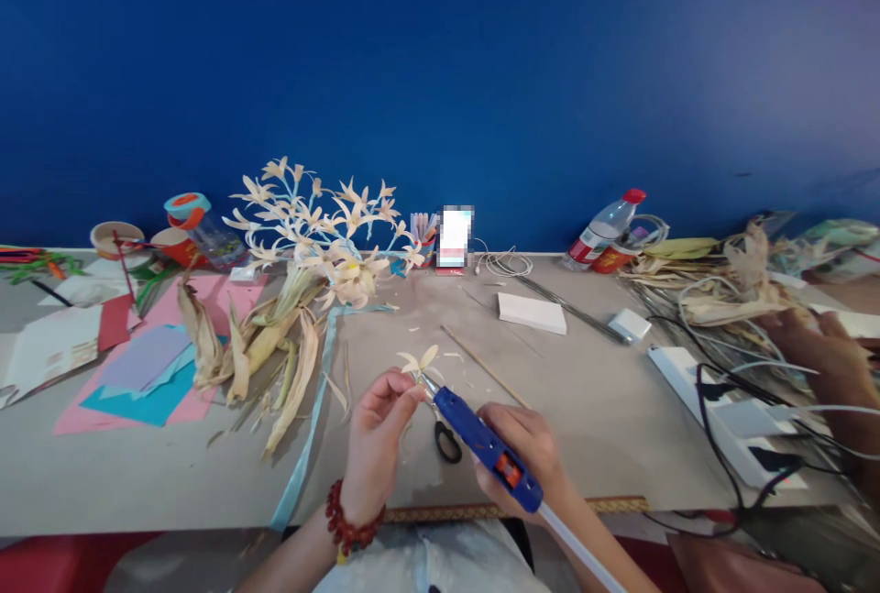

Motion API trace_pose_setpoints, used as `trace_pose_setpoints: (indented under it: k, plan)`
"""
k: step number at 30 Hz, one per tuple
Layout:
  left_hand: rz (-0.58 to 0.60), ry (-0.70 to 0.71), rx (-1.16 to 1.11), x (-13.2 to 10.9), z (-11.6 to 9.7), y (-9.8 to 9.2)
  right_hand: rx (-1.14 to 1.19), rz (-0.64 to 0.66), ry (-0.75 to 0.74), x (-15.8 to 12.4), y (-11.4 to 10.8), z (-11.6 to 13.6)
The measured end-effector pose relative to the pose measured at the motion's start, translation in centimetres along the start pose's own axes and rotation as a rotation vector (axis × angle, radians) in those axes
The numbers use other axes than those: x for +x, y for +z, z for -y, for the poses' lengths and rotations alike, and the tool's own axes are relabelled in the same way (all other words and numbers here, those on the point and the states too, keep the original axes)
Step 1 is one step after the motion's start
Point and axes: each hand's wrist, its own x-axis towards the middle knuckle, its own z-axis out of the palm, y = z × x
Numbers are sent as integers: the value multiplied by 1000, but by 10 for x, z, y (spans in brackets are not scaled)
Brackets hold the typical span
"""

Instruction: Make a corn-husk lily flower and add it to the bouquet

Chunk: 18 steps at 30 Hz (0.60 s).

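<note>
My left hand (pixel 377 433) pinches a small pale husk flower (pixel 421 361) just above the table. My right hand (pixel 526 455) grips a blue glue gun (pixel 485 444), and its metal tip touches the flower's base beside my left fingers. Black-handled scissors (pixel 446 440) lie on the table under the gun. A thin wooden stick (pixel 483 365) lies just beyond my hands.
A bunch of finished husk flowers (pixel 323 226) and dried corn husks (pixel 275 350) lie at left beside coloured paper sheets (pixel 148 368). A white block (pixel 532 312), water bottle (pixel 603 228), cables and a power strip (pixel 715 410) sit right. Another person's hand (pixel 818 345) is at far right.
</note>
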Motion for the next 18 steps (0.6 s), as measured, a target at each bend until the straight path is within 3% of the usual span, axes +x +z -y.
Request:
trace_pose_setpoints:
  k: [18]
  plan:
    - [9,10,-5,0,0,1,-3,27,-12,-2,2,-1]
